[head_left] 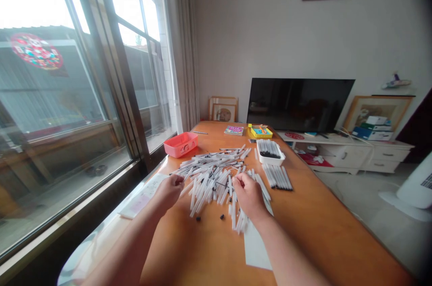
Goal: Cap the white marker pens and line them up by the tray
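Across the centre of the frame, here's the action: a loose heap of clear pen tubes [206, 184] sprawls over the brown table [189, 254], tubes pointing every which way! At the heap's left edge comes the left hand [169, 192], fingers curled in; how tightly that grip is closed, and whether it has a tube, I can't tell. Over on the heap's right side, the right hand [249, 192] has thumb and fingertips drawn near each other, but the hand itself hides whatever that grip may have hold of.

Two black caps [222, 217] sit just below the heap, a little apart (small things, easily missed). Right of centre, a neat row of pens [277, 178] lies side by side, dark ends toward the bottom of the frame; right above it stands a white tray [275, 161] with more dark-ended pens inside. Left of centre, beyond the heap, there's a red tub [184, 147]! Low right of centre, a pale sheet [255, 245] lies partly under the right forearm. Farther up the table, a colourful booklet [233, 130] and a yellow box [263, 133] sit near each other.
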`<control>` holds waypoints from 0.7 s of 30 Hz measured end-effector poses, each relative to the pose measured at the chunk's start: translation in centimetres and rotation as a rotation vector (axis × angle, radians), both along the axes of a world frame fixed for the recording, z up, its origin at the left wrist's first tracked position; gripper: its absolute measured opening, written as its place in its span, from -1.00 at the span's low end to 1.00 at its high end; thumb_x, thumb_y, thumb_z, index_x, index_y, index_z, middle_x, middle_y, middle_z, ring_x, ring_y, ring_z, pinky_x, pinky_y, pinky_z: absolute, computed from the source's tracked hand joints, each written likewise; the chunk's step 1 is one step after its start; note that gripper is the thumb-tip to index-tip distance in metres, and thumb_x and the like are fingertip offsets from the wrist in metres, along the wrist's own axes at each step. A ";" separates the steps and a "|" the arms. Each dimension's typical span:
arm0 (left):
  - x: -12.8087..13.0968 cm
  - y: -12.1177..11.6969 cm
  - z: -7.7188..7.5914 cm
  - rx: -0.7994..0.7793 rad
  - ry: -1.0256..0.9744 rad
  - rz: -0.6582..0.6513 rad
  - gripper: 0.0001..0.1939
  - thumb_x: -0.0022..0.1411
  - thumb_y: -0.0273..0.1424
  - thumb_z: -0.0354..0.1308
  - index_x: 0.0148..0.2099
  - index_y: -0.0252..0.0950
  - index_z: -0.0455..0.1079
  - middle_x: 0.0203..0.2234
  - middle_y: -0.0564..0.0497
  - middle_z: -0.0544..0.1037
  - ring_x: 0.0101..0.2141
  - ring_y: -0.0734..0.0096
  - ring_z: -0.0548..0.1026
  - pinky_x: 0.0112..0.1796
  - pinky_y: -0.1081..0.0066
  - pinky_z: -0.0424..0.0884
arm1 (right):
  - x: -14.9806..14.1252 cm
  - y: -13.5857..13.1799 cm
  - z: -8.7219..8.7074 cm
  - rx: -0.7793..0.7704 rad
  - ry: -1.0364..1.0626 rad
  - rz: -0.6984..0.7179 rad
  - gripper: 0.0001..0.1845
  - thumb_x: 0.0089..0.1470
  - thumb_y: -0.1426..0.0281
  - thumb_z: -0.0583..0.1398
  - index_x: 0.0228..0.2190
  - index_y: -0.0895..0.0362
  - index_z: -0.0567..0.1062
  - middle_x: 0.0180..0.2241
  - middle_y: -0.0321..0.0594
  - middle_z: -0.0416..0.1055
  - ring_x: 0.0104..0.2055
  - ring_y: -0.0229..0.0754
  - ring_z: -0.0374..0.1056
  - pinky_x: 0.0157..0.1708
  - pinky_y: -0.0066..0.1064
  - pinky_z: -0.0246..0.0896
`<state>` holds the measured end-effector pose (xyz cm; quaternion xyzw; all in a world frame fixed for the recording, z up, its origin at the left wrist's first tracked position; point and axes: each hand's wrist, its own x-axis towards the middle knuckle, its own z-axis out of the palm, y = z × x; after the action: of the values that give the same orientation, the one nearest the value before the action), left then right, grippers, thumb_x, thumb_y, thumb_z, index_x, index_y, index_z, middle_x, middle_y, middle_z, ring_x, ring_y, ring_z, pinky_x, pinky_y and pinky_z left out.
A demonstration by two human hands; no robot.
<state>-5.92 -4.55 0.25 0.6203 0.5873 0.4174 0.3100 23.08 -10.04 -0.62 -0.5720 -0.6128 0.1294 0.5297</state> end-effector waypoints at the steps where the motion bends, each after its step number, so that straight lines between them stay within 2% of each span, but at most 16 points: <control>1: 0.8 -0.2 0.6 -0.079 -0.105 -0.046 -0.82 0.05 -0.25 0.26 -0.33 -0.24 0.47 -0.54 0.05 0.51 -0.52 0.37 0.40 -0.47 0.40 0.19 | -0.1 -0.1 0.1 -0.009 0.016 0.014 -0.64 0.24 0.12 0.11 -0.46 0.07 0.46 -0.54 -0.28 0.40 -0.45 -0.15 0.28 -0.41 -0.39 0.11; 5: 5.2 -0.5 3.0 -0.252 -0.568 -0.225 -0.71 0.04 -0.21 0.37 -0.28 -0.28 0.46 -0.36 -0.05 0.60 -0.40 0.39 0.50 -0.33 0.40 0.33 | -0.8 -0.5 0.8 -0.106 0.171 0.150 -0.61 0.24 0.06 0.12 -0.46 0.07 0.44 -0.51 -0.29 0.42 -0.48 -0.19 0.30 -0.44 -0.40 0.14; 7: 7.5 -0.5 3.6 -0.275 -0.726 -0.299 -0.69 0.02 -0.24 0.42 -0.27 -0.29 0.46 -0.31 -0.07 0.61 -0.36 0.40 0.51 -0.30 0.41 0.35 | -1.4 -0.7 1.2 -0.189 0.295 0.248 -0.58 0.25 0.01 0.12 -0.42 0.08 0.46 -0.46 -0.27 0.47 -0.49 -0.20 0.33 -0.46 -0.40 0.17; 10: 10.7 -0.8 3.7 -0.283 -0.861 -0.382 -0.70 0.05 -0.27 0.43 -0.24 -0.29 0.46 -0.29 -0.04 0.59 -0.35 0.42 0.52 -0.29 0.42 0.39 | -2.3 -1.0 1.6 -0.301 0.509 0.379 -0.50 0.23 -0.07 0.12 -0.36 0.11 0.49 -0.42 -0.23 0.50 -0.52 -0.24 0.33 -0.54 -0.43 0.11; 12: 12.4 -1.1 3.4 -0.293 -0.922 -0.449 -0.70 0.08 -0.25 0.42 -0.23 -0.29 0.46 -0.37 -0.02 0.55 -0.45 0.45 0.48 -0.41 0.44 0.37 | -2.6 -1.0 1.7 -0.368 0.674 0.471 -0.47 0.20 -0.11 0.15 -0.31 0.13 0.50 -0.43 -0.23 0.48 -0.55 -0.29 0.29 -0.60 -0.48 -0.03; 14: 13.4 -1.5 3.1 -0.324 -0.965 -0.511 -0.70 0.13 -0.20 0.39 -0.22 -0.29 0.46 -0.41 -0.02 0.53 -0.53 0.46 0.43 -0.50 0.43 0.33 | -2.6 -0.9 1.7 -0.404 0.784 0.517 -0.46 0.15 -0.11 0.20 -0.33 0.15 0.48 -0.49 -0.28 0.42 -0.61 -0.35 0.18 -0.64 -0.51 -0.16; 17: 13.8 -1.8 2.7 -0.303 -1.052 -0.511 -0.67 0.18 -0.21 0.38 -0.09 -0.27 0.48 -0.29 -0.05 0.57 -0.48 0.47 0.46 -0.41 0.41 0.41 | -2.1 -0.8 1.7 -0.463 0.879 0.531 -0.47 0.11 -0.10 0.25 -0.38 0.16 0.45 -0.58 -0.36 0.32 -0.66 -0.42 0.01 -0.66 -0.52 -0.31; 19: 13.5 -1.6 2.5 -0.296 -1.069 -0.502 -0.63 0.19 -0.22 0.38 -0.02 -0.25 0.47 -0.28 -0.03 0.57 -0.49 0.49 0.46 -0.40 0.42 0.41 | -2.0 -0.8 1.6 -0.508 0.907 0.553 -0.47 0.12 -0.10 0.25 -0.39 0.15 0.43 -0.60 -0.38 0.29 -0.67 -0.43 -0.05 -0.67 -0.52 -0.36; 21: 13.3 -1.3 2.1 -0.293 -1.056 -0.493 -0.64 0.18 -0.21 0.38 -0.05 -0.26 0.47 -0.32 -0.01 0.56 -0.52 0.51 0.43 -0.44 0.43 0.37 | -2.0 -0.8 1.5 -0.520 0.884 0.571 -0.48 0.14 -0.09 0.23 -0.40 0.14 0.41 -0.61 -0.39 0.27 -0.67 -0.43 -0.08 -0.66 -0.51 -0.36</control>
<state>7.34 -5.89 2.40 0.3976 0.2439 0.4999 0.7297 21.10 -10.82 0.85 -0.3873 -0.4117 0.6393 0.5214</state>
